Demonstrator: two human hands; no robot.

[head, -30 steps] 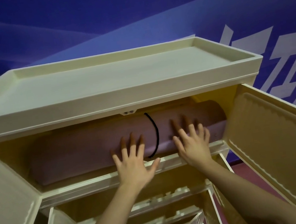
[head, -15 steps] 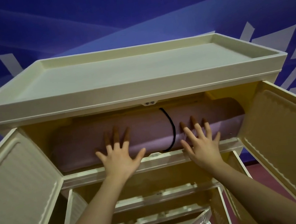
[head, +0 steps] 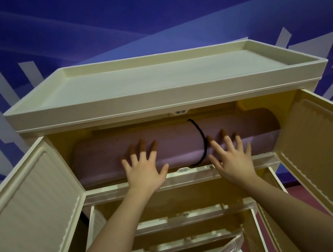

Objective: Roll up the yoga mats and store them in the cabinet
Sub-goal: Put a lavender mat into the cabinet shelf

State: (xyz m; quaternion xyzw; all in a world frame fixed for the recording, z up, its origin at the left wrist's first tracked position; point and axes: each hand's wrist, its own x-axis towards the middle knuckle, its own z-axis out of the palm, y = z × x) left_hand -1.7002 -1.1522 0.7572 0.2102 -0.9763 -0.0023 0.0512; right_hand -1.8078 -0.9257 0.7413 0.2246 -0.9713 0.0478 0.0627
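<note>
Both flat hands, left hand point(head: 144, 173) and right hand point(head: 233, 160), press the rolled mat point(head: 104, 155).

cream cabinet point(head: 93, 112), rolled purple mat point(head: 105, 157) on top shelf

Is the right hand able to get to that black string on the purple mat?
Probably yes. The right hand lies flat on the rolled mat in the top compartment, its index finger right beside the black string. Both doors stand open and nothing lies between them.
</note>
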